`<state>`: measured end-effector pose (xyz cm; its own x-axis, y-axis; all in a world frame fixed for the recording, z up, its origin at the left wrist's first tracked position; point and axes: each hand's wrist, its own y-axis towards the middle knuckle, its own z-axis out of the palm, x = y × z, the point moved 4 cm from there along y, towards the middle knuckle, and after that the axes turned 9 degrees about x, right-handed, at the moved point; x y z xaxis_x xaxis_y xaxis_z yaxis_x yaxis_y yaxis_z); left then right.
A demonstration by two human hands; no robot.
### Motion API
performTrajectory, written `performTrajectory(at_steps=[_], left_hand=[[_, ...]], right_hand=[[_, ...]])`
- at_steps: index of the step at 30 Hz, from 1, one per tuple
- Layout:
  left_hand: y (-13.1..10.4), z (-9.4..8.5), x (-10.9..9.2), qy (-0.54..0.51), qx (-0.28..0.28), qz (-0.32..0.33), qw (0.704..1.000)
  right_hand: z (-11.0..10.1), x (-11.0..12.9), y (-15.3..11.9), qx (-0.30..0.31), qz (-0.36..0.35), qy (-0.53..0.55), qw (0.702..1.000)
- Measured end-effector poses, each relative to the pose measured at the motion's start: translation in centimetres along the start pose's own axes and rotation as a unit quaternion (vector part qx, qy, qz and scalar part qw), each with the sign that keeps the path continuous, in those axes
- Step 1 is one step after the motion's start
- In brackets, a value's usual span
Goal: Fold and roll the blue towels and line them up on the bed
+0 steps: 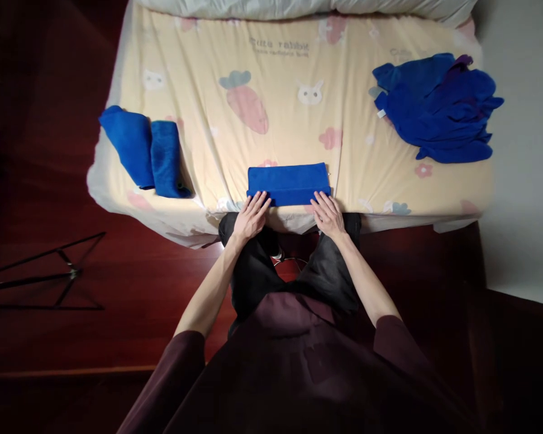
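A blue cloth [288, 181], folded into a long flat strip, lies at the front edge of the bed, with a folded band along its near side. My left hand [252, 216] rests on its near left corner, fingers stretched out. On the near right corner lies my right hand [328, 213], its fingers also extended and slightly apart. Neither hand is wrapped round the cloth. Two rolled or folded blue cloths [129, 144] [165, 158] sit side by side at the bed's left. A loose heap of blue cloths [438, 108], with a white tag and a purple bit, is on the right.
The bed's yellow printed sheet [185, 78] hangs over the front edge near my knees. A pale quilt [298, 7] runs along the far side. Black tripod legs [66, 274] stand on the red floor at left. A pale wall [525, 150] borders the right.
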<state>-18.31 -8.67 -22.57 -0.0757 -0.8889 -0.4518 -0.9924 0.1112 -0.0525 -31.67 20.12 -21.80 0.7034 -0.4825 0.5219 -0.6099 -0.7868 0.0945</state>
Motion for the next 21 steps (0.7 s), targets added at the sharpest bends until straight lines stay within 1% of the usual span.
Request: performTrajectory(at_steps=[2, 5, 10, 13, 15, 18, 21], left_hand=[[0.6, 0.0, -0.1, 0.008, 0.011, 0.001, 1.000], [1.7, -0.2, -0.1, 0.021, 0.023, -0.004, 1.000], [3.5, -0.8, 0.4, 0.014, 0.043, -0.012, 0.999], [4.7, -1.1, 0.7, 0.017, 0.037, -0.027, 0.999], [5.6, -1.1, 0.6, 0.022, 0.032, -0.025, 0.999], [6.8, -1.1, -0.2, 0.027, 0.042, 0.002, 0.999], [7.9, -0.9, -1.0, 0.031, 0.065, 0.033, 0.997]], right_hand=[[0.5, 0.6, 0.5, 0.013, -0.001, -0.012, 1.000], [1.2, 0.7, 1.5, 0.025, 0.025, -0.024, 0.999], [1.7, -0.1, 3.0, 0.020, 0.063, -0.008, 0.998], [1.6, -0.8, 4.1, 0.023, 0.072, -0.006, 0.997], [1.4, -1.2, 5.0, 0.031, 0.074, -0.011, 0.997], [0.9, -1.4, 6.4, 0.047, 0.049, -0.020, 0.997], [0.6, -1.1, 7.5, 0.084, -0.023, -0.028, 0.996]])
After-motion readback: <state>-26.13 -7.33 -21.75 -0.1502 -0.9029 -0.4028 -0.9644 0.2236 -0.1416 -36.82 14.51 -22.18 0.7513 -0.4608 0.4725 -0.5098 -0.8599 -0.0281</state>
